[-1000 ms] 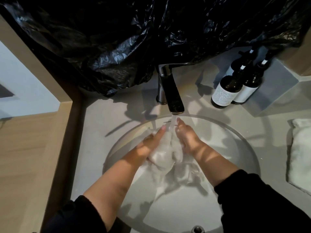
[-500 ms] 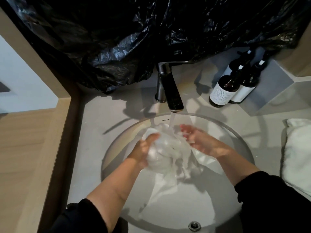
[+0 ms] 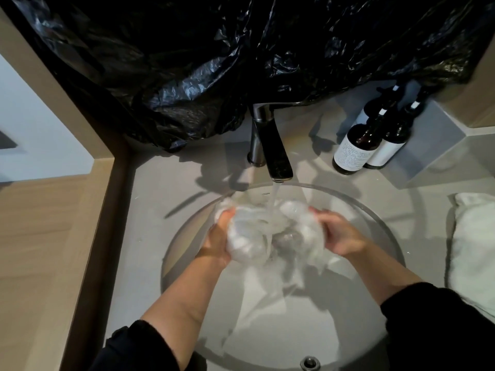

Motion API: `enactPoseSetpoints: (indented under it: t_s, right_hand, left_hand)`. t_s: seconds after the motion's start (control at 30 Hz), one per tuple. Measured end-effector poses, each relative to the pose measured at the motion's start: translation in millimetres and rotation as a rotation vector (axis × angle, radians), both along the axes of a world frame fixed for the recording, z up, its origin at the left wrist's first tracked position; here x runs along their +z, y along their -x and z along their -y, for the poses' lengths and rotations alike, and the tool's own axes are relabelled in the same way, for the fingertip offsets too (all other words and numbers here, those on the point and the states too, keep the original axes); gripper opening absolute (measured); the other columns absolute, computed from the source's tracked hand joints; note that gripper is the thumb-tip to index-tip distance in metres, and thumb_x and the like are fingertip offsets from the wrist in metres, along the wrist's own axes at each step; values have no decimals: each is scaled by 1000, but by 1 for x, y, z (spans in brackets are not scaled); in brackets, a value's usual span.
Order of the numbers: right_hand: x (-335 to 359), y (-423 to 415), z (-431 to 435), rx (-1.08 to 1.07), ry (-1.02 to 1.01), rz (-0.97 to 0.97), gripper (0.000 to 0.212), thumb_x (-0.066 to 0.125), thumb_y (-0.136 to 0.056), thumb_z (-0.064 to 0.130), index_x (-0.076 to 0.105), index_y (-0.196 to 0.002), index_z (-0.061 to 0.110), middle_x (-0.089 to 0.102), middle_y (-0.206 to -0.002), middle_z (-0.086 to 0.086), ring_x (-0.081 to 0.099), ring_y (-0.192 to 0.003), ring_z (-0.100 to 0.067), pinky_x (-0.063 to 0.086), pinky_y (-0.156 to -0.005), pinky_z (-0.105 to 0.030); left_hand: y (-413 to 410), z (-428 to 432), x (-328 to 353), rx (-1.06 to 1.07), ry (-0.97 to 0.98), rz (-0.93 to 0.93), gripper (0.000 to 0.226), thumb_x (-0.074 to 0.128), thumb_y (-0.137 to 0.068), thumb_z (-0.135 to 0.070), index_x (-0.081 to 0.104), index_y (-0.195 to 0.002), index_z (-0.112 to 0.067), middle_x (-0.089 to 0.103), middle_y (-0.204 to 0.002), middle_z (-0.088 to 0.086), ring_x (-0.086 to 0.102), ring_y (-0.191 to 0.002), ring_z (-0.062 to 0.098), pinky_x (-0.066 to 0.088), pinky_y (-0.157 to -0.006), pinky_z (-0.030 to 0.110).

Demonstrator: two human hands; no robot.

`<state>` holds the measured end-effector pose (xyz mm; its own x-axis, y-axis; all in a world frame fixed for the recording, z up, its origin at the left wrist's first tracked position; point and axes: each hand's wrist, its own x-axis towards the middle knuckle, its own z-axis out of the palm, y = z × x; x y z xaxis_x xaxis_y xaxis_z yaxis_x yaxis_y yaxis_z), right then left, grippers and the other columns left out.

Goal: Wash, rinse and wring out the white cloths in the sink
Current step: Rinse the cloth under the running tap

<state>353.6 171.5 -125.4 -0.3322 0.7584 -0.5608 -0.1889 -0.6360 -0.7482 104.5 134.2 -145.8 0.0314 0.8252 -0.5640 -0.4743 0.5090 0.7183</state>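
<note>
The table (image 3: 166, 204) is a grey slab with a round sink (image 3: 385, 223) set into it. A dark faucet (image 3: 276, 156) stands at the far rim, and its water stream (image 3: 273, 207) runs down into the basin. Crumpled black plastic sheeting (image 3: 214, 62) covers the wall behind the faucet. To the right of the faucet, a dark labelled bottle (image 3: 353, 151) stands on the table just beside a second bottle (image 3: 388, 148). A folded white towel (image 3: 474, 250) lies on the table to the right of the sink. A light wooden ledge (image 3: 40, 236) borders the table on your left. A metal drain fitting (image 3: 310, 363) sits at the near edge of the basin. The white cloth (image 3: 254, 236) is bunched above the basin, directly under the stream, and a loose tail hangs down toward the basin floor. Your left hand (image 3: 218, 242) has its grip closed round the left bunch, with the fingers curled into the fabric. Your right hand (image 3: 340, 236) grips the right side, fingers curled over the cloth and the back of the hand facing up. Both forearms reach in from the near edge, bare below black sleeves (image 3: 442, 325).
</note>
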Motion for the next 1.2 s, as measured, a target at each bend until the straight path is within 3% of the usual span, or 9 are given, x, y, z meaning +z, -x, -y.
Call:
enactPoseSetpoints:
  t_s: [0.1, 0.17, 0.3, 0.4, 0.5, 0.7, 0.77, 0.97, 1.2]
  right_hand:
    - [29, 22, 4, -132, -277, 260, 13, 65, -87, 28, 62, -90, 16, 61, -87, -2, 61, -74, -7, 46, -75, -31]
    - [36, 58, 17, -129, -563, 710, 25, 47, -96, 27, 52, -72, 25, 53, -71, 9, 54, -63, -1, 42, -67, -24]
    - [26, 88, 26, -147, -853, 981, 32, 37, -85, 46, 48, -69, 21, 42, -54, 5, 48, -59, -20, 39, -62, -32]
    - [25, 88, 2, -307, -650, 857, 29, 49, -83, 27, 40, -56, 23, 40, -52, 6, 40, -52, -14, 38, -61, -31]
    - [22, 107, 6, -276, -620, 465, 7, 52, -88, 9, 53, -93, 14, 50, -83, -18, 54, -67, -12, 49, -72, -31]
    - [4, 91, -2, 41, -561, 1162, 42, 25, -100, 13, 29, -138, -5, 48, -130, -17, 48, -117, -29, 41, -92, -25]
    - [7, 83, -12, -139, -302, 997, 42, 34, -103, 28, 45, -127, -5, 57, -122, -22, 55, -111, -34, 42, -80, -27]
    - [26, 88, 25, 79, -497, 820, 13, 42, -97, 14, 50, -98, 23, 57, -85, 0, 56, -82, -21, 44, -77, -33]
    - [60, 76, 3, 393, -641, 800, 26, 62, -89, 2, 52, -75, 22, 53, -58, 15, 50, -56, 1, 37, -56, -6]
  left_hand:
    - [-14, 3, -4, 48, -48, -156, 25, 64, -85, -33, 68, -100, -14, 67, -110, 18, 64, -99, 32, 49, -92, 45]
    - [-28, 8, -6, 1, -128, -187, 16, 61, -88, -31, 68, -91, -17, 67, -102, 17, 64, -96, 30, 48, -92, 42]
    - [-34, 11, -6, -57, -171, -32, 15, 55, -90, -29, 60, -93, -14, 70, -81, 1, 65, -78, 17, 53, -69, 24]
    - [-27, 8, -4, -67, -164, 45, 16, 65, -80, -28, 60, -90, -16, 67, -84, 6, 64, -76, 19, 52, -67, 28]
    - [-26, 3, -7, -2, -46, 76, 16, 63, -80, -27, 64, -91, -16, 61, -92, 14, 60, -83, 27, 49, -72, 33]
    - [-21, 6, -1, -127, -167, -76, 12, 55, -92, -24, 58, -86, -15, 66, -80, -3, 63, -75, 14, 52, -70, 27]
    - [-24, 11, 5, -159, -126, -101, 24, 60, -86, -37, 64, -98, -17, 68, -92, 4, 63, -86, 21, 51, -76, 32]
    - [-11, 4, 6, -300, -35, -82, 73, 58, -70, -77, 62, -122, -25, 70, -114, 8, 66, -108, 24, 45, -102, 40]
    - [-14, 5, -1, -348, -27, -122, 67, 77, -63, -62, 67, -109, -15, 71, -106, 11, 67, -99, 29, 50, -95, 44]
